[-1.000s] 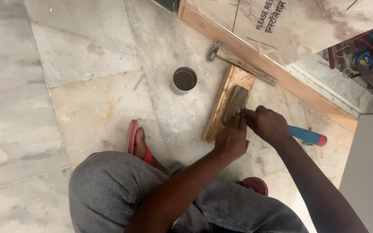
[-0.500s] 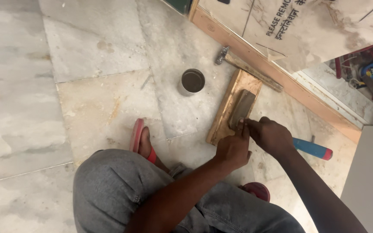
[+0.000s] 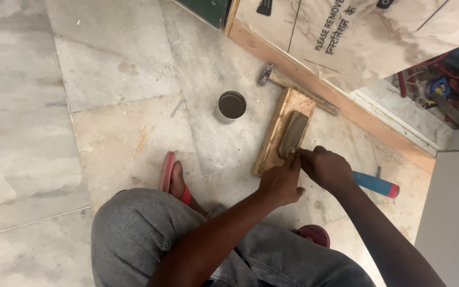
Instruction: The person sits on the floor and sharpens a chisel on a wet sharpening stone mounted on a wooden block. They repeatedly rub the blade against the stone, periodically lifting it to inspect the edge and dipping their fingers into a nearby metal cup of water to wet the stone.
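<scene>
Hands at centre right: left hand [image 3: 281, 183] and right hand [image 3: 326, 169], fingers curled, pinching grey stone [image 3: 293, 133] on wooden board [image 3: 273, 139].

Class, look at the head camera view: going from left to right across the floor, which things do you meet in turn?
Red sandal → small round tin → wooden board with a grey block on it, both hands at its near end → blue-handled tool.
</scene>
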